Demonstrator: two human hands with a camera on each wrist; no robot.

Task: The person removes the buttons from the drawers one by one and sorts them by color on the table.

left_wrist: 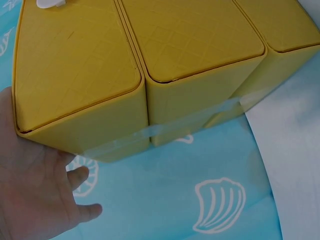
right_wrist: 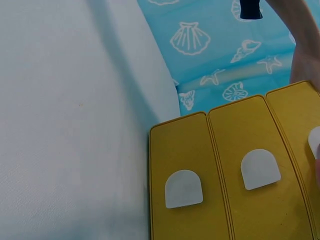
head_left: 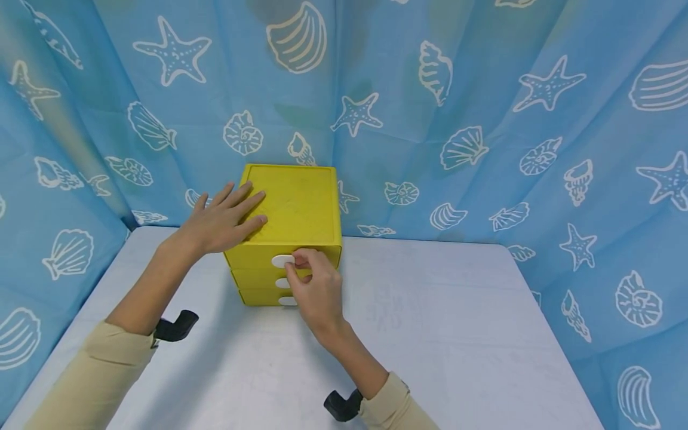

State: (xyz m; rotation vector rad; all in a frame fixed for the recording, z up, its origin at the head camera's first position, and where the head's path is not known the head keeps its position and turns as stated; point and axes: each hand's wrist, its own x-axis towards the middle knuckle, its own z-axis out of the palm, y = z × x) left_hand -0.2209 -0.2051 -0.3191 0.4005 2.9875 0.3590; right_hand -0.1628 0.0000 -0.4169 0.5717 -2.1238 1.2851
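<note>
A yellow three-drawer box (head_left: 301, 206) stands on the table, its drawer fronts facing me, each with a white tab handle. My left hand (head_left: 217, 221) rests on the left part of its top with fingers spread; in the left wrist view that hand (left_wrist: 35, 190) lies along the box's edge. With thumb and index finger, my right hand (head_left: 319, 289) pinches the top drawer's white handle (head_left: 282, 261). Below it show the middle handle (head_left: 282, 282) and the bottom handle (head_left: 287, 301). All drawer fronts look flush in the right wrist view, where only a fingertip shows at the right edge.
A white-covered table (head_left: 430, 322) extends to the right and front of the box. Behind and at the sides hangs a blue curtain (head_left: 392, 149) with white shell and starfish prints. Black wrist mounts (head_left: 177, 326) are on both forearms.
</note>
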